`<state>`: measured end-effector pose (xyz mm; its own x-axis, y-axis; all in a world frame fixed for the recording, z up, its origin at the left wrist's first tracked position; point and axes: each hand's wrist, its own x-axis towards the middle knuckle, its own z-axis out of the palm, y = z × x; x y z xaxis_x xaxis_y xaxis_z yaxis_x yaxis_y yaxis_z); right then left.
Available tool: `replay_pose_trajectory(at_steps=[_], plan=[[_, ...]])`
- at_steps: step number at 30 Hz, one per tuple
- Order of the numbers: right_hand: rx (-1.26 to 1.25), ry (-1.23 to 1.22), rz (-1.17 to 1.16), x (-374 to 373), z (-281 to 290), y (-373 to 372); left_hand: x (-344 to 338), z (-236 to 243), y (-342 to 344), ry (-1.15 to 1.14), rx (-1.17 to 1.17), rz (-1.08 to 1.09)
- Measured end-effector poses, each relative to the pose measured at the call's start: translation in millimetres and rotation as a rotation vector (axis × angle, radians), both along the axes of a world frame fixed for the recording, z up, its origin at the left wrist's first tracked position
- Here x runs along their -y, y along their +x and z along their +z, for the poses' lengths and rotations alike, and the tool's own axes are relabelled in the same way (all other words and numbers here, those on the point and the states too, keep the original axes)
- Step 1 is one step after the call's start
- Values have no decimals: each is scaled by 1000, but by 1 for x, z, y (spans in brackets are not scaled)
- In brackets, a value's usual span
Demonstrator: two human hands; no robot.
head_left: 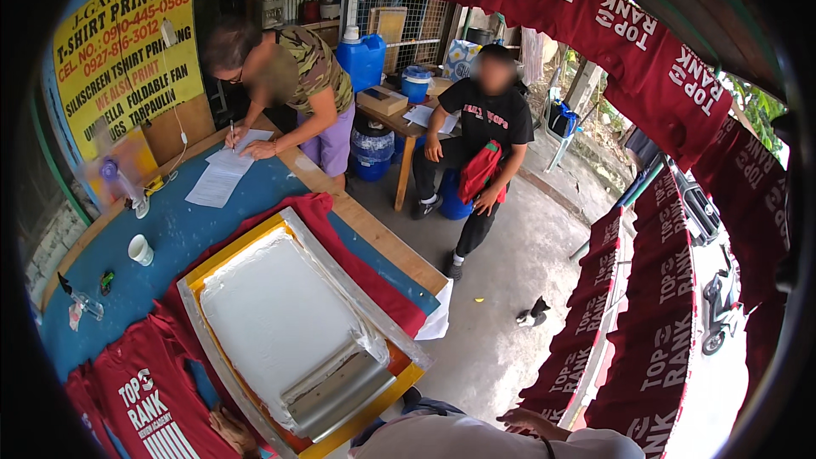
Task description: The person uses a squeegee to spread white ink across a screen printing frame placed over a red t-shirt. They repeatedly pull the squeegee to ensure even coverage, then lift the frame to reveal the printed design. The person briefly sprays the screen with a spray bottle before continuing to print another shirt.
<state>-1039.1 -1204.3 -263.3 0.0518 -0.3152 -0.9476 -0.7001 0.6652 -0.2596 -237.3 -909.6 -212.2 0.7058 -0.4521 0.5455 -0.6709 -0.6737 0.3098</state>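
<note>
At the lower left, a maroon printed T-shirt point(153, 382) lies on the blue-topped table point(174, 225), bearing a white design. My left hand point(233, 432) rests on its cloth beside the screen frame, fingers apart and seemingly holding nothing; the frame hides part of that arm. A silkscreen frame point(189, 310) in yellow and grey sits tilted over maroon cloth, its mesh coated with thick white ink point(276, 297). Inside its near end lies a wide metal squeegee point(340, 391). By my body, away from the table, my right hand point(523, 420) is held in the air, fingers outstretched and nothing in them.
Across the table a person point(293, 76) writes on papers point(217, 183). Another person point(484, 132) sits beside a small wooden table point(395, 119). A white cup point(140, 248) and a clear bottle point(87, 306) stand leftward. Printed maroon shirts point(654, 289) hang at right; a cat point(534, 314) is on the floor.
</note>
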Motion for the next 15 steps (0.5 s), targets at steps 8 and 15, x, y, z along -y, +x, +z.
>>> replay_pose_trajectory(at_steps=[8,15], plan=[[635,-852,-9,240,224,109,9,15,-4,-16,116,61],[1429,-39,348,300,372,126,0,16,-6,-14,141,80]])
